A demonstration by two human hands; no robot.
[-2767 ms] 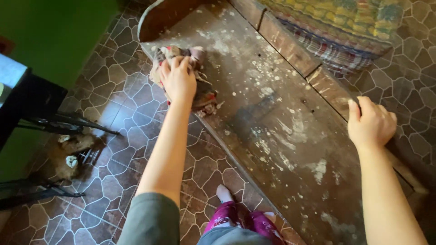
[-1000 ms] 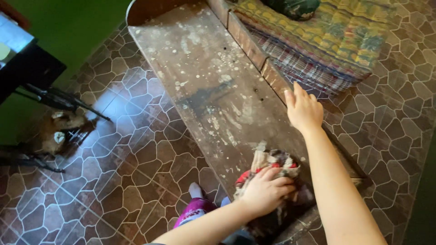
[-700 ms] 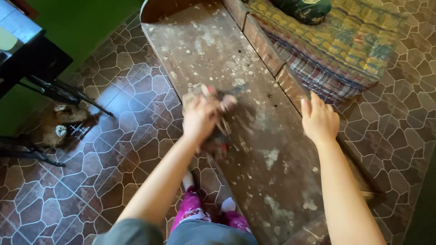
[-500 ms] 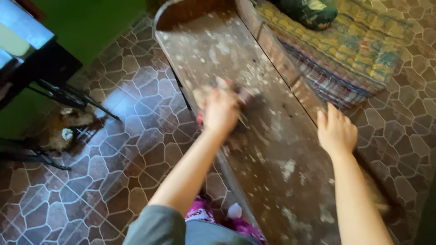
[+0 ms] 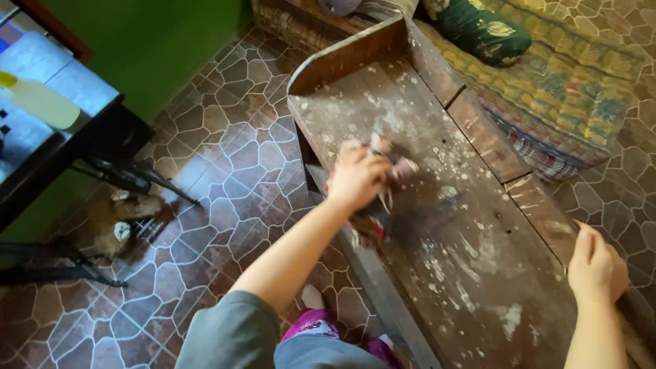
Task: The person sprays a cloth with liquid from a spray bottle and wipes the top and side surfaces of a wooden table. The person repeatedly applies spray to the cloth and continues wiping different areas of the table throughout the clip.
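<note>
Left hand (image 5: 357,179) clenched on crumpled multicoloured rag (image 5: 383,179), pressing it flat on wooden bench (image 5: 465,232), toward bench's left edge, about mid-length. Rag partly hidden under hand, frayed ends trailing near side. Right hand (image 5: 596,265) curled over bench's right rail, near end, well apart from rag. Bench top dark, speckled with pale spots. Patterned mattress (image 5: 574,89) right of bench, green cushion (image 5: 476,29) at far end. Stone-pattern tiled floor (image 5: 225,164) left; black table (image 5: 61,143) far left.
</note>
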